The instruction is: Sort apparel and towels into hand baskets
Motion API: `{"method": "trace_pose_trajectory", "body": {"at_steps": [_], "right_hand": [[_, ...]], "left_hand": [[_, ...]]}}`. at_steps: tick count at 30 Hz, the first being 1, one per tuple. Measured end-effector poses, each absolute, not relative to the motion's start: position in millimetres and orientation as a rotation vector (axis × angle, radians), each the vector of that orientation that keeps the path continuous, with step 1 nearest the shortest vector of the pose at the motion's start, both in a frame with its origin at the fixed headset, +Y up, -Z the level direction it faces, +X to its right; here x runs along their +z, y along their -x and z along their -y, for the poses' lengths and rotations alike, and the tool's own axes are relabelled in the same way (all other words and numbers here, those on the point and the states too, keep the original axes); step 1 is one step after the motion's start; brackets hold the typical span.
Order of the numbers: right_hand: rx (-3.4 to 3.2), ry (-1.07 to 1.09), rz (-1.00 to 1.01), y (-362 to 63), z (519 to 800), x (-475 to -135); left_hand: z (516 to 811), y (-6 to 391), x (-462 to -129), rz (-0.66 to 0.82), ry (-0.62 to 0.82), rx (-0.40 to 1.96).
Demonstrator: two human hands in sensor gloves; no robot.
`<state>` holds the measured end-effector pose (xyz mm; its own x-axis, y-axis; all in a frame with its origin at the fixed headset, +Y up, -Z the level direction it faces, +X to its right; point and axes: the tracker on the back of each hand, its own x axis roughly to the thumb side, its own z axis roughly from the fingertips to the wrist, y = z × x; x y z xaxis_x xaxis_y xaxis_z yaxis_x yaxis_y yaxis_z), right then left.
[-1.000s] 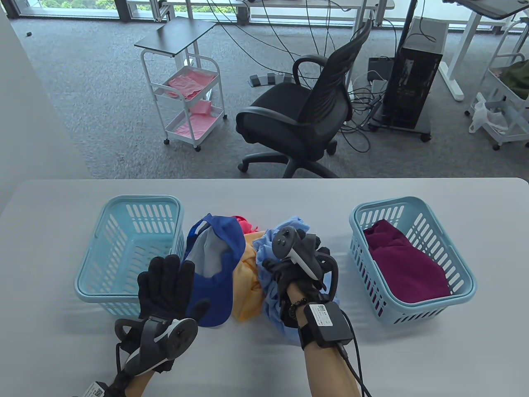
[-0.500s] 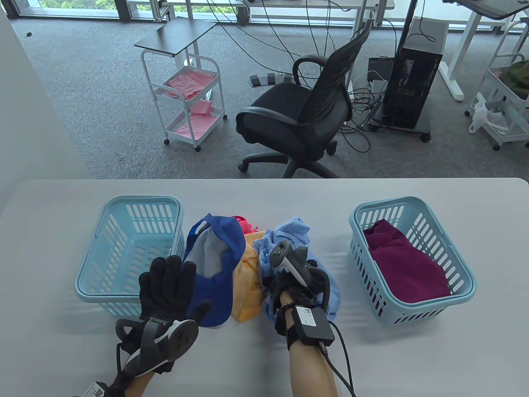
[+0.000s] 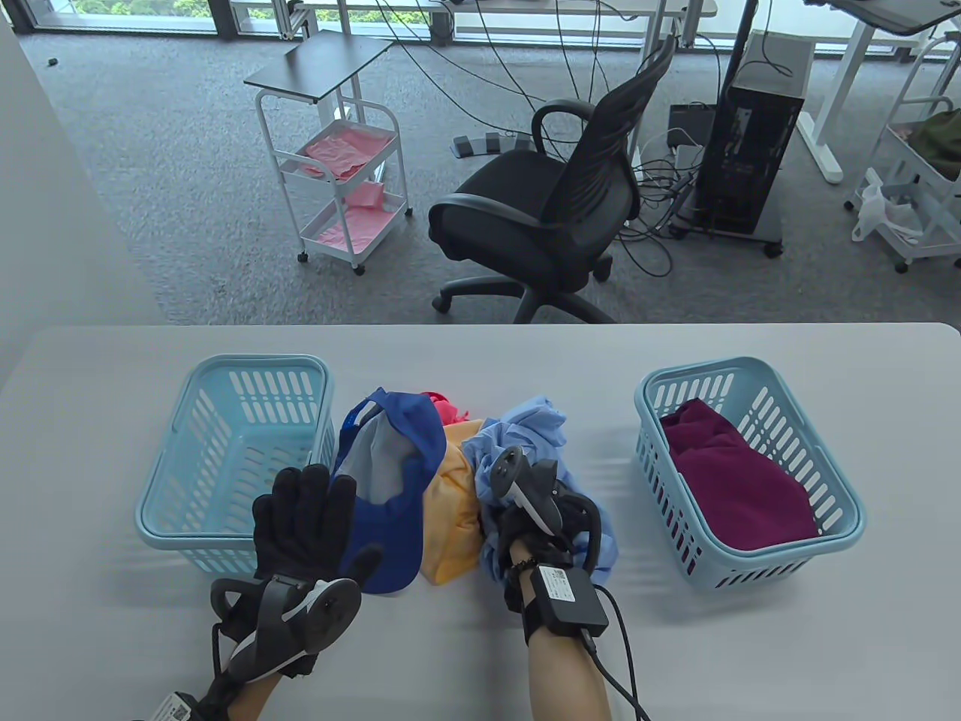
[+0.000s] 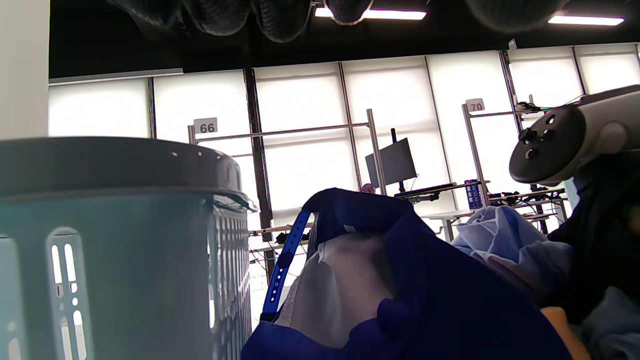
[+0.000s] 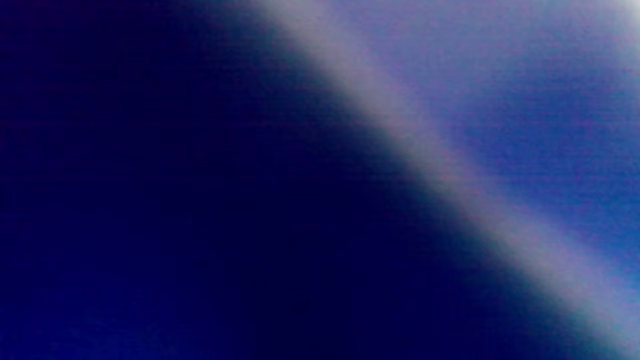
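The sorting looks to me only begun. In the right basket (image 3: 751,390) lies one dark red cloth (image 3: 732,481), and the left basket (image 3: 225,443) shows nothing inside. Between the two baskets a pile waits on the table: a blue cap (image 3: 398,481) turned inside up, an orange piece (image 3: 450,518), a small pink piece (image 3: 443,405) behind, and a light blue garment (image 3: 537,428).

The right hand (image 3: 537,526) is down on the light blue garment; I cannot tell if its fingers are closed on the cloth, and the right wrist view gives only a blue blur. The left hand (image 3: 304,518) has its fingers spread apart and holds nothing, just beside the cap.

The table (image 3: 480,353) is pale grey. Behind it stand an office chair (image 3: 555,218), a white cart (image 3: 338,158) with pink bags, and a computer tower (image 3: 751,158) on grey carpet.
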<state>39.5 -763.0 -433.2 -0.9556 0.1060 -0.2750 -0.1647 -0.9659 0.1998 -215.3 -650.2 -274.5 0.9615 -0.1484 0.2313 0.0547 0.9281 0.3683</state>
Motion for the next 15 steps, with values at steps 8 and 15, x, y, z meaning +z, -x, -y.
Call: {"method": "trace_pose_trajectory", "body": {"at_steps": [8,15], "right_hand": [[2.977,0.379,-0.222,-42.8,761.1,-434.3],[2.804,0.4,-0.11,-65.4,750.0,-429.5]], "left_hand": [[649.6,215.3,-274.9,0.257,-0.366,-0.106],[649.2,215.6,-275.0,0.259,-0.369,-0.106]]}}
